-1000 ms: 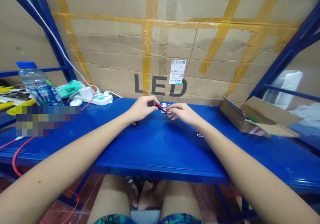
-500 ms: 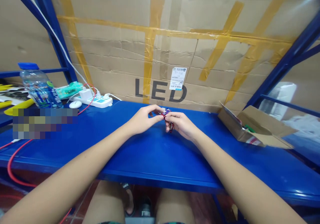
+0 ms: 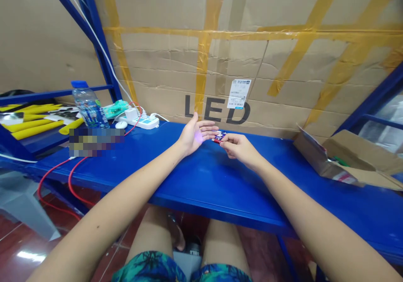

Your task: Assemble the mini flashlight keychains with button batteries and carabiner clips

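Observation:
My left hand (image 3: 194,135) is open above the blue table, palm turned up and fingers stretched to the right. A violet spot of light glows on its palm. In my right hand (image 3: 236,147), fingers closed, is a small red flashlight (image 3: 216,141), pointing left toward that palm. Behind it, close to my fingertips, lies a cluster of small blue and silvery pieces (image 3: 221,134), too small to make out singly and partly covered by my hands.
On the blue table (image 3: 201,189), an open cardboard box (image 3: 317,156) with something green inside stands at right. A water bottle (image 3: 90,105), a power strip (image 3: 145,121) and red cables (image 3: 71,177) are at left. A large cardboard panel (image 3: 163,72) closes off the back.
My left hand has let go, drawn apart from the right and opened with the palm up. A violet spot now shows on it. The view has shifted left.

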`<state>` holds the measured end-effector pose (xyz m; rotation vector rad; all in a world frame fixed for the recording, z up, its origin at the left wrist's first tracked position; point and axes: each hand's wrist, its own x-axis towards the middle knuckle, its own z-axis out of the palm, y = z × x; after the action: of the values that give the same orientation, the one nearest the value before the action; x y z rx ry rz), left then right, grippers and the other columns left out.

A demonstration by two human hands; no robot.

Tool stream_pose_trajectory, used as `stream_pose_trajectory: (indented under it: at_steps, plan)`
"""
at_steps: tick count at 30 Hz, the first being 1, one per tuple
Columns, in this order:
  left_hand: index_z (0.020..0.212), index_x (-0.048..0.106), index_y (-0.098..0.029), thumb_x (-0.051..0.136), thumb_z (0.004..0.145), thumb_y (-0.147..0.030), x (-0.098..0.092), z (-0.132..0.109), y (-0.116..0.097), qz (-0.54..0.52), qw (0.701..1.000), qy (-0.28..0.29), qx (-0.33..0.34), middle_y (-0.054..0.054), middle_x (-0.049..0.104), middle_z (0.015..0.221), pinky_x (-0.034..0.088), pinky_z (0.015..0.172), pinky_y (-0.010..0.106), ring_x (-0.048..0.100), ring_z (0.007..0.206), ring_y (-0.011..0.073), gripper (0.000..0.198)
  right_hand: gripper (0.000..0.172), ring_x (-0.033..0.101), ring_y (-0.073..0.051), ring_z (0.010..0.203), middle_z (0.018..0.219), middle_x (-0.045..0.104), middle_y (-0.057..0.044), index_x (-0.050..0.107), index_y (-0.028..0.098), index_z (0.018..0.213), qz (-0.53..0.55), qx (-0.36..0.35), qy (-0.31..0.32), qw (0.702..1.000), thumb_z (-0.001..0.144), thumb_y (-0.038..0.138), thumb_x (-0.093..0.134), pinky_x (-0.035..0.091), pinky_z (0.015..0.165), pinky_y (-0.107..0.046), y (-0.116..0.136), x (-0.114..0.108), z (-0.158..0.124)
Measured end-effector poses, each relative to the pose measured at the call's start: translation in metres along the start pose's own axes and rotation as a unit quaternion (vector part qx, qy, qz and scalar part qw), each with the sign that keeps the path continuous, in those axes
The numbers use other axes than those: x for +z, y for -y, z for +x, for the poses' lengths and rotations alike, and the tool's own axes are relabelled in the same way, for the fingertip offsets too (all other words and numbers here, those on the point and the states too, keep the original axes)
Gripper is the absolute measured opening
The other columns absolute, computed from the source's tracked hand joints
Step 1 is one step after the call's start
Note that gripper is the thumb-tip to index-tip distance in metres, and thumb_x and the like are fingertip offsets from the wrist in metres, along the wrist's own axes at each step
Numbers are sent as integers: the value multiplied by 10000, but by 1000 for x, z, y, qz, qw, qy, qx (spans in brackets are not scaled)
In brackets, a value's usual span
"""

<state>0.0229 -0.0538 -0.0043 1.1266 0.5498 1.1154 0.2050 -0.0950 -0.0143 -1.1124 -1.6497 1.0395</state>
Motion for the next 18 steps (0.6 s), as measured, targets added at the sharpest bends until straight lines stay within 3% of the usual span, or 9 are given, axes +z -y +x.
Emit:
stream_pose_trajectory:
  at_steps: [12,18]
  plan:
    - [1004,686,-103,261,921,-742,-11,-4,1,31,999,35,-12,209,717,1088,530,827,388,694,970,294,772,157,385,-77,435,507,457,59,569,181,706,-47,-22,25,998,708,326,628,263,428,-231,2,-1,-2]
    - [984,687,-113,238,909,-763,-9,-8,4,36,999,14,-6,208,713,1090,526,748,363,689,963,294,794,121,388,-79,430,491,454,58,568,183,683,-69,-34,17,997,709,298,594,278,430,-229,1,-1,-4]
